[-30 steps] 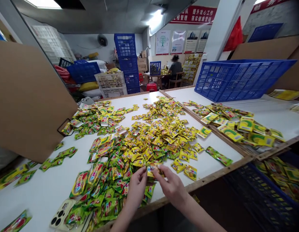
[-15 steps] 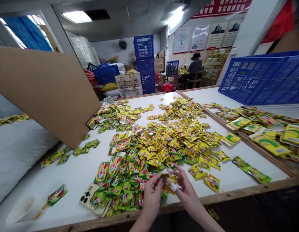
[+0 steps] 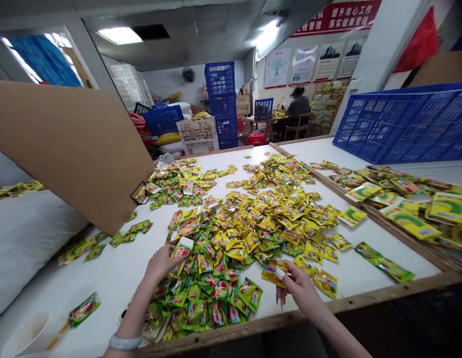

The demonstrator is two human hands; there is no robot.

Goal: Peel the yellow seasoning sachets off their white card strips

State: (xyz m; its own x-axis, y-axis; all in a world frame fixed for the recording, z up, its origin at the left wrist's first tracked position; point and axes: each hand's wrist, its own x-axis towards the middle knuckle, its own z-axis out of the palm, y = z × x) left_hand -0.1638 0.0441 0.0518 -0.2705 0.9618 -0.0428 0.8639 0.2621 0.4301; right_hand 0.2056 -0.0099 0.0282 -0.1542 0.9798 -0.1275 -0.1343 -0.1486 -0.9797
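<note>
My left hand (image 3: 160,262) reaches to the left side of the pile, its fingers closed on the edge of a red, green and white candy packet (image 3: 183,247). My right hand (image 3: 295,282) is above the front of the table, pinching yellow candy sachets (image 3: 271,274) between thumb and fingers; a white wrap covers the thumb. Between the hands lies a heap of green sachets (image 3: 216,293) with watermelon pictures. Behind them spreads a heap of yellow sachets (image 3: 268,209). A phone under the green sachets is mostly hidden by my left forearm.
A wooden strip (image 3: 327,186) divides the table, with larger yellow packets (image 3: 412,219) and a blue crate (image 3: 398,124) beyond it. A cardboard flap (image 3: 74,149) leans at left above a white sack (image 3: 33,233). A white bowl (image 3: 27,335) stands front left. A person (image 3: 298,109) sits far back.
My left hand has left the sachets in my right hand and moved left to the packet. My right hand keeps the yellow sachets, shifted slightly right. The view has shifted slightly.
</note>
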